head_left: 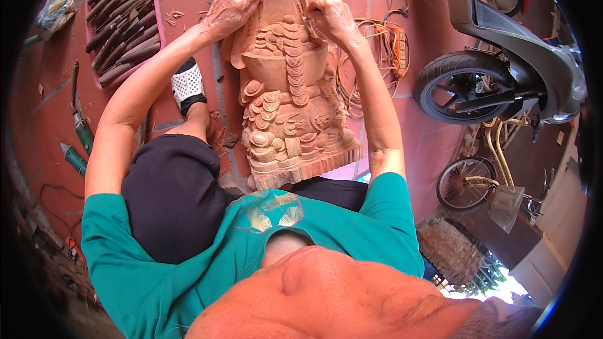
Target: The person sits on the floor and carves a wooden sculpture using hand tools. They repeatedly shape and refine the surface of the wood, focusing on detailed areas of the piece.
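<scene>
**Operator:** Principal item?

**Cataloguer:** One long brown wooden carving in deep relief [290, 88], directly before you, its near end close to your lap. What lies beneath it is hidden.

**Operator:** Hands?

**Cataloguer:** Your left hand [233, 7]: fingers curled over the upper left edge, a ring worn; whether it grips or merely rests, cannot tell. Your right hand [330, 17]: thumb and fingers drawn in close at the upper right edge; whether a slim tool is pinched there, cannot tell.

**Operator:** Condition?

**Cataloguer:** By judgement, well advanced. Already shaped: a wide plain bowl [270, 64] and a column of overlapping coin-like discs. Apparently left: finer smoothing, and the ragged near end [314, 168], which looks rough-cut. No coating is evident.

**Operator:** Surroundings?

**Cataloguer:** To your left, a pink rectangular tray [157, 0] of dark, slender hand tools [125, 25]; beyond your left arm, a green cylindrical power tool [83, 132]. To your right, an orange oblong power strip [398, 50] among looped cords, then a grey motor scooter [502, 47]. Beneath these, red floor tiles [427, 150].
</scene>
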Tool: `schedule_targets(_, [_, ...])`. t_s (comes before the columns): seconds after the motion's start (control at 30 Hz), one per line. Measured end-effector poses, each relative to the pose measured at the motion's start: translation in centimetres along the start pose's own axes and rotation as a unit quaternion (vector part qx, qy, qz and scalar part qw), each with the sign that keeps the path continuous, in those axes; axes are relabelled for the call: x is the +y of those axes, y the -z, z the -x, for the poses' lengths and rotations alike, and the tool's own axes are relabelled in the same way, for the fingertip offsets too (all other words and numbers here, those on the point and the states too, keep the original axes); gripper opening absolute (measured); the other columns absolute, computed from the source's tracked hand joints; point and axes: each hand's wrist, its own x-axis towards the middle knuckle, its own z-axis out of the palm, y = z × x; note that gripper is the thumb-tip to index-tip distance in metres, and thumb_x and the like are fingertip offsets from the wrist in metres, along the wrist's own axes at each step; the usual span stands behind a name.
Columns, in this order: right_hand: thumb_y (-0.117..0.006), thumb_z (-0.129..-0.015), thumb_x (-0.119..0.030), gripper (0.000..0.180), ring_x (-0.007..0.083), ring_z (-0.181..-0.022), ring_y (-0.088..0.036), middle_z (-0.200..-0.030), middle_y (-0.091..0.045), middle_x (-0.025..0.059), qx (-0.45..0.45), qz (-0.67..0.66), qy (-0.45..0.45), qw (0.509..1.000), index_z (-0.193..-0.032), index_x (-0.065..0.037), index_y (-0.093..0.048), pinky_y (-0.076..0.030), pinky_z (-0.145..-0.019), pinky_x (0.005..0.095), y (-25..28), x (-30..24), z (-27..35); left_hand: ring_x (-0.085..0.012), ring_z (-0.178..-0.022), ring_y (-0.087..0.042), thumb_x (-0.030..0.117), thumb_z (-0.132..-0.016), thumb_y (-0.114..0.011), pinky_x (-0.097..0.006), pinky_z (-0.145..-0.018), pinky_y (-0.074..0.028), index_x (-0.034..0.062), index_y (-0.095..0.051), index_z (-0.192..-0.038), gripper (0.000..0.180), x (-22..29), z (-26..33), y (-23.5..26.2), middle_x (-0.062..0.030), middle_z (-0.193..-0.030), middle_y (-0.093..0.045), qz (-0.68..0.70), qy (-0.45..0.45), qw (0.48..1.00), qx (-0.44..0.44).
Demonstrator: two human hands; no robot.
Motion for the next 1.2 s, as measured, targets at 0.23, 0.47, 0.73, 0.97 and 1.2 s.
schedule_targets(0.23, [-0.064, -0.085, -0.008, 0.005, 0.0357, -0.086, -0.066, -0.090, -0.065, 0.0121, -0.016, 0.039, -0.011, 0.999, -0.086, -0.006, -0.069, -0.054, -0.075, 0.0445, -2.6, 1.0, 1.9, -0.0185, -0.123, -0.049, 0.020, -0.093, -0.061, -0.039, -0.097, -0.030, 0.0162, -0.065, -0.106, 0.014, -0.1, -0.3, 0.2, 0.0037, -0.119, -0.061, 0.001, -0.004, 1.000, -0.002])
schedule_targets(0.47, [-0.059, -0.082, -0.005, 0.016, 0.0357, -0.088, -0.069, -0.094, -0.070, 0.0168, -0.119, 0.010, -0.109, 0.987, -0.084, -0.008, -0.074, -0.056, -0.079, 0.0456, -0.4, 0.5, -0.3, -0.0186, -0.123, -0.048, 0.020, -0.093, -0.061, -0.040, -0.097, -0.030, 0.0161, -0.065, -0.105, 0.014, 0.1, -0.3, 0.0, 0.0044, -0.117, -0.060, 0.009, -0.006, 1.000, 0.001])
schedule_targets(0.73, [-0.075, -0.081, -0.018, 0.012, 0.0267, -0.083, -0.071, -0.091, -0.071, 0.0084, 0.196, 0.017, -0.021, 0.980, -0.089, -0.008, -0.075, -0.056, -0.076, 0.0391, -3.2, 1.0, -5.3, -0.0181, -0.124, -0.048, 0.021, -0.094, -0.060, -0.040, -0.098, -0.028, 0.0165, -0.065, -0.106, 0.014, 0.0, -0.1, -0.1, 0.0040, -0.118, -0.060, 0.010, 0.003, 1.000, -0.009])
schedule_targets(0.97, [-0.059, -0.082, -0.007, 0.013, 0.0318, -0.082, -0.067, -0.089, -0.065, 0.0175, 0.088, 0.274, 0.045, 0.957, -0.087, -0.001, -0.069, -0.056, -0.073, 0.0403, -6.4, 2.0, -7.8, -0.0178, -0.124, -0.048, 0.021, -0.094, -0.060, -0.040, -0.099, -0.028, 0.0165, -0.065, -0.107, 0.014, 0.0, -0.2, 0.2, 0.0042, -0.120, -0.060, 0.004, 0.005, 1.000, -0.008])
schedule_targets(1.2, [-0.056, -0.083, -0.007, 0.010, 0.0395, -0.088, -0.065, -0.089, -0.063, 0.0211, 0.025, 0.146, 0.022, 0.989, -0.082, 0.001, -0.062, -0.055, -0.076, 0.0476, -4.9, 0.6, -2.9, -0.0178, -0.124, -0.048, 0.022, -0.094, -0.060, -0.040, -0.098, -0.029, 0.0163, -0.065, -0.107, 0.014, -0.1, -0.2, 0.1, 0.0034, -0.119, -0.060, 0.010, -0.002, 1.000, -0.005])
